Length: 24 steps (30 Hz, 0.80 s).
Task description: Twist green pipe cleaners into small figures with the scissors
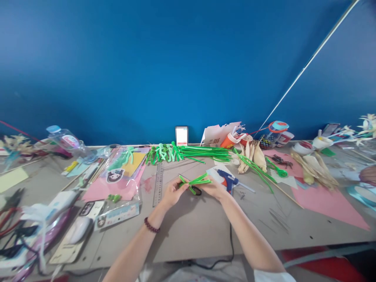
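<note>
Green stems (pixel 195 182) lie between my two hands, above the table (pixel 188 239), most of their length running left to right. My left hand (pixel 174 191) pinches one end; my right hand (pixel 216 187) meets the opposite end, its grip unclear. Neither hand is clearly nearer.
</note>
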Each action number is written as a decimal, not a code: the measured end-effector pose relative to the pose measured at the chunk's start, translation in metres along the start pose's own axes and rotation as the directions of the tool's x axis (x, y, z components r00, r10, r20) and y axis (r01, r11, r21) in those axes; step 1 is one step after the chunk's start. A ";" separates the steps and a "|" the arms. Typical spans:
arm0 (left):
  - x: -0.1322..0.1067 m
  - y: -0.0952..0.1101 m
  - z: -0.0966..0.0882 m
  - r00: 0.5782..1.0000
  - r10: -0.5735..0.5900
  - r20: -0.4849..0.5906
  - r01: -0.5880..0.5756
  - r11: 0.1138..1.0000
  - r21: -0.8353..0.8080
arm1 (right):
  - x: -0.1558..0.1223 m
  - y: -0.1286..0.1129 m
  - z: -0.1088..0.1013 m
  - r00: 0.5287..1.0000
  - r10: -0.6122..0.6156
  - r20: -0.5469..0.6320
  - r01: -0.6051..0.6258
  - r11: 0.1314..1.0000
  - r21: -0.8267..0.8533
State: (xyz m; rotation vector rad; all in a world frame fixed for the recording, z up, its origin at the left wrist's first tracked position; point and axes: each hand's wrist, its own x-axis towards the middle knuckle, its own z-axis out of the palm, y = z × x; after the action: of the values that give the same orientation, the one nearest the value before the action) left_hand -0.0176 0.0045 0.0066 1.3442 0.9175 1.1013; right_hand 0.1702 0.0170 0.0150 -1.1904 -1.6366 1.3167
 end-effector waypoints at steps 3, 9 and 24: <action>0.003 -0.003 -0.001 0.984 -0.157 -0.086 0.142 0.978 -0.153 | 0.001 0.000 0.010 0.997 -0.022 -0.073 0.024 0.999 0.026; 0.005 0.004 -0.005 0.932 -0.363 0.005 0.339 0.865 -0.371 | 0.004 0.008 0.022 0.982 -0.094 -0.162 0.073 0.989 -0.127; 0.006 -0.001 0.001 0.957 -0.255 -0.141 0.219 0.949 -0.227 | 0.002 0.009 0.030 0.943 -0.105 -0.316 0.041 0.979 -0.202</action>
State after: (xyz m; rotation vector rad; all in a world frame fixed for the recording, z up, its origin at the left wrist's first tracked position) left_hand -0.0151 0.0103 0.0064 0.9509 1.0274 1.1015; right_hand 0.1444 0.0096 -0.0011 -1.3656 -1.5714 0.8727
